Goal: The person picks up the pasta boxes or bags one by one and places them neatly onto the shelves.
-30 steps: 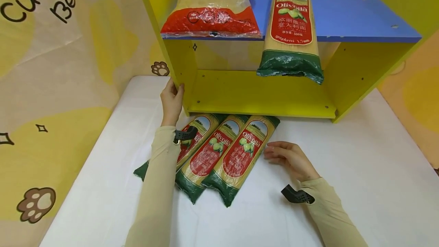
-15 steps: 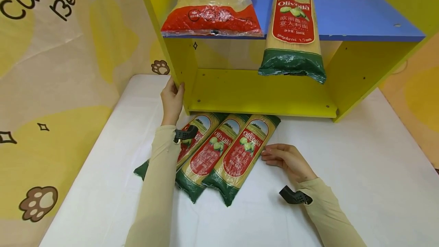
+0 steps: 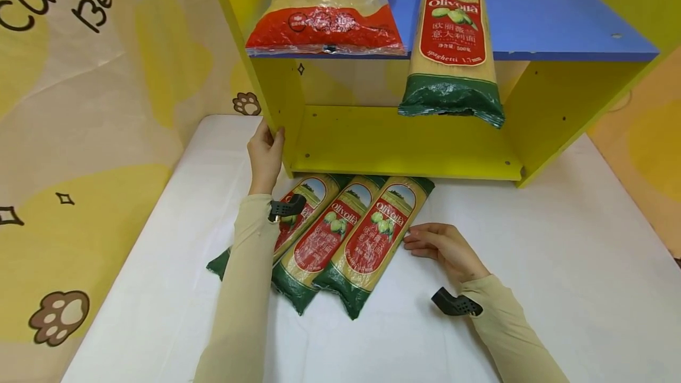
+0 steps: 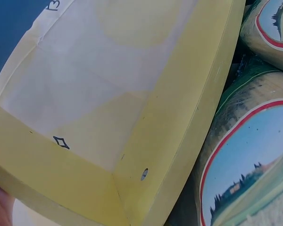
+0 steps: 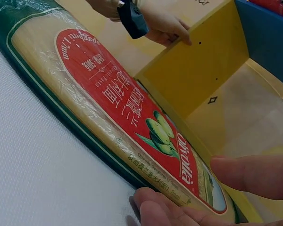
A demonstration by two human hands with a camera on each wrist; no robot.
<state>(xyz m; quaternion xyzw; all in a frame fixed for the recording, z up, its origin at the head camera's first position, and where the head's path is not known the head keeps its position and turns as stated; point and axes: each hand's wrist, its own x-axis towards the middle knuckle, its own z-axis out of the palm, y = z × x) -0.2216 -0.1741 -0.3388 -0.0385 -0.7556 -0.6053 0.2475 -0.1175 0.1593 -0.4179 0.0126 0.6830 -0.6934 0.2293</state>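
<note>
My left hand [image 3: 265,158] grips the front edge of the yellow shelf's left side panel [image 3: 242,58], its thumb on the near side. In the right wrist view that hand shows at the top, on the panel's edge. On the white table lie three green-ended packs of spaghetti, fanned out and overlapping. The rightmost spaghetti pack [image 3: 372,247] lies on top of the middle spaghetti pack [image 3: 314,253]; my left forearm partly covers the left spaghetti pack [image 3: 314,194]. At the rightmost pack's right edge is my right hand [image 3: 447,247], fingertips at its side and thumb held apart above it.
On the blue shelf board [image 3: 553,22] sit a red-and-clear bag of pasta [image 3: 330,10] and another spaghetti pack [image 3: 452,46], which juts over the front edge. Below it is the yellow bottom board [image 3: 404,140]. A patterned cloth [image 3: 106,135] hangs behind the table [image 3: 585,288].
My right hand has shifted slightly left and down, its fingertips now at the rightmost pack's edge. The left hand and the packs have stayed in place.
</note>
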